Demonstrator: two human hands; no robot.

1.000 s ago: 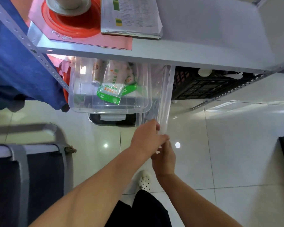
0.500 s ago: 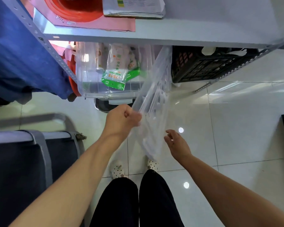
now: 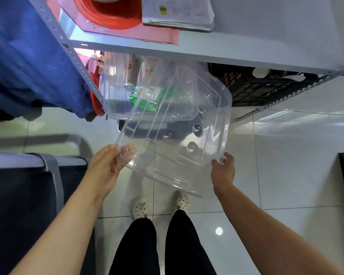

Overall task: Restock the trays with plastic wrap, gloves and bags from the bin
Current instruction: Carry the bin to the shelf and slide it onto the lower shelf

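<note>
The left hand (image 3: pixel 109 165) is pinching the clear plastic lid's (image 3: pixel 177 139) near corner and the right hand's (image 3: pixel 223 171) fingers are curling round its right edge, holding it aloft before the shelved clear bin (image 3: pixel 115 96). Its long axis seems to be pointing away from the person, far end tilting up. Gripping both sides evenly should be keeping it from twisting.

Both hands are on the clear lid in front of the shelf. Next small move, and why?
Probably lower the clear lid and set it aside. The left hand and right hand both hold its near corners, so neither is free to reach the green packets in the clear bin, and the lid hangs across the bin's front.
</note>
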